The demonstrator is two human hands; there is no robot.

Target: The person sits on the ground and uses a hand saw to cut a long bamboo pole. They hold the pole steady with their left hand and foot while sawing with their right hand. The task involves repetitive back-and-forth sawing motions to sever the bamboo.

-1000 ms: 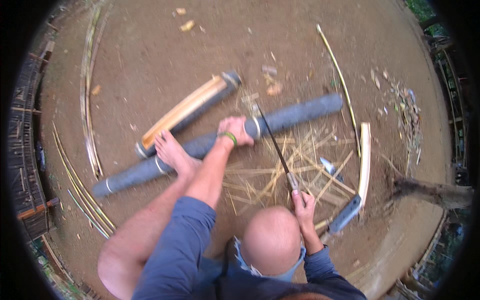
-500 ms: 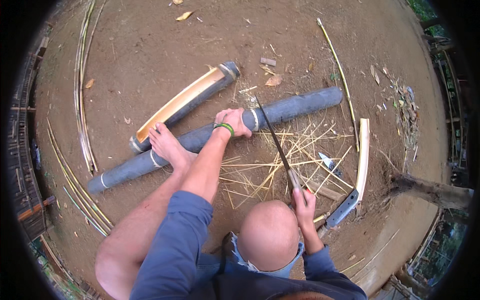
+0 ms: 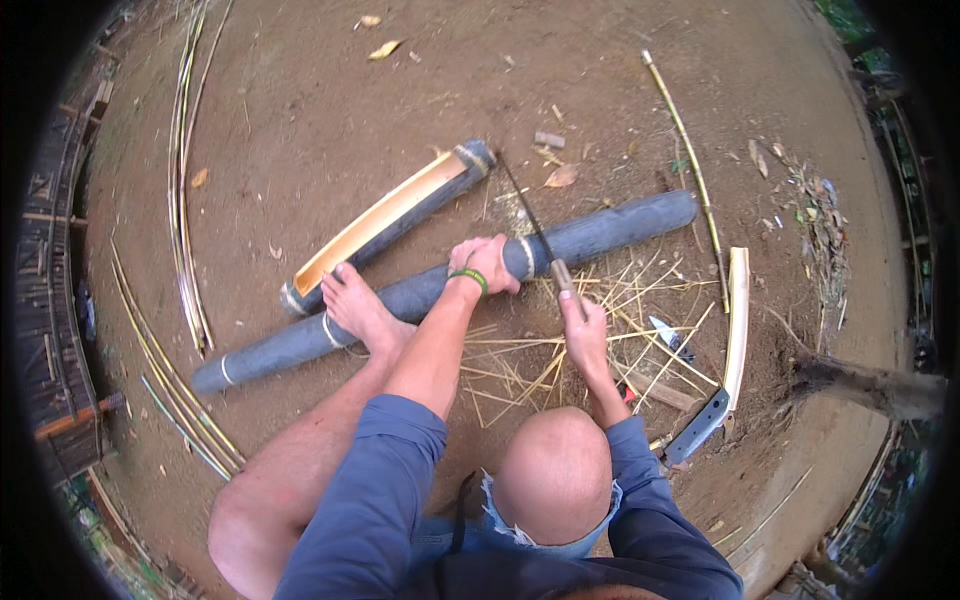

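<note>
A long dark bamboo pole (image 3: 610, 222) lies slantwise on the ground in front of me. My left hand (image 3: 488, 262) is wrapped round it, just left of a pale ring at a joint, and my bare foot (image 3: 360, 310) presses on it further left. In my right hand (image 3: 585, 325) is the handle of a handsaw (image 3: 537, 228). Its thin dark blade crosses the pole just right of that ring, the tip reaching past the far side. How deep the teeth sit cannot be made out.
Beyond the pole lies a bamboo section (image 3: 385, 220) with its side cut open. Thin bamboo strips (image 3: 540, 365) are scattered near my right knee. A knife (image 3: 665, 335), a dark-handled tool (image 3: 697, 428) and a split bamboo piece (image 3: 736, 330) lie at right, near a tree root (image 3: 850, 385).
My right hand has pushed forward and left, carrying the saw further across the pole. My left hand and foot keep their places on it. The whole view has shifted slightly.
</note>
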